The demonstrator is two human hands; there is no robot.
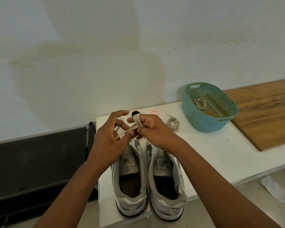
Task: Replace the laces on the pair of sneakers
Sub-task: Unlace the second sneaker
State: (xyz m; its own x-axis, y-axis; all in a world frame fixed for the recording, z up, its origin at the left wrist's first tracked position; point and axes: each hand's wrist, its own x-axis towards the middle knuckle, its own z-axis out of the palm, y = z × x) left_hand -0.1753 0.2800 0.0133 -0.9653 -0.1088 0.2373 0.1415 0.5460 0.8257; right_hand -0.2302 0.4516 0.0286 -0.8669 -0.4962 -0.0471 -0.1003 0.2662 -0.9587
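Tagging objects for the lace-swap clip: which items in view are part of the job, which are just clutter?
Job:
- left sneaker, right sneaker
- lace wound round right hand fingers, pinched by left hand
- coiled lace on the table
- lace in basket
- teal basket

Lying about:
- wooden board
- red round sticker
- black round thing

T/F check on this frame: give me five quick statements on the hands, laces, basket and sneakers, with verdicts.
1. A lace is wound round fingers of the right hand. True.
2. The left hand is empty. False: it pinches the same lace.
3. The basket is empty. False: a coiled lace lies in it.
4. A bundled lace lies on the table beside the basket. True.
5. The sneakers lie on their sides. False: they stand upright, side by side.
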